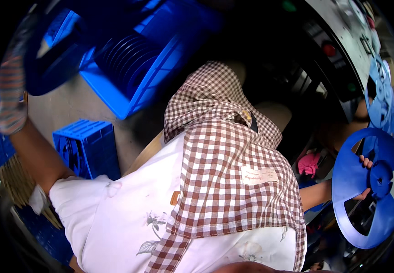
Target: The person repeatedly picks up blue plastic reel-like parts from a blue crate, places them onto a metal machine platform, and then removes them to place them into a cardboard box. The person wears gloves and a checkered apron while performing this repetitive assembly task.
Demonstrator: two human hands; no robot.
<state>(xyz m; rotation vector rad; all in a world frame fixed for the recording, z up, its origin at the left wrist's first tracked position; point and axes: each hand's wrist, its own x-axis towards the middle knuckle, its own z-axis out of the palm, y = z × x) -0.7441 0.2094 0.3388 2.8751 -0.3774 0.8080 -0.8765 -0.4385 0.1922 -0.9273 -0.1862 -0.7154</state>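
Blue reel [379, 176]: round flange, broad cutouts, darker hub; right of the checked apron [238, 182], clamped in your right grip [366, 162]. Your left grip [11, 95]: striped glove, left of apron; closure cannot be told.

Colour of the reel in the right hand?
The reel is blue; best seen in the head view.

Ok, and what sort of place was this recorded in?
Probably a factory or workshop: a large blue reel at the right, a blue crate holding a row of discs at the upper left, and what looks like machinery with a red button or lamp at the upper right.
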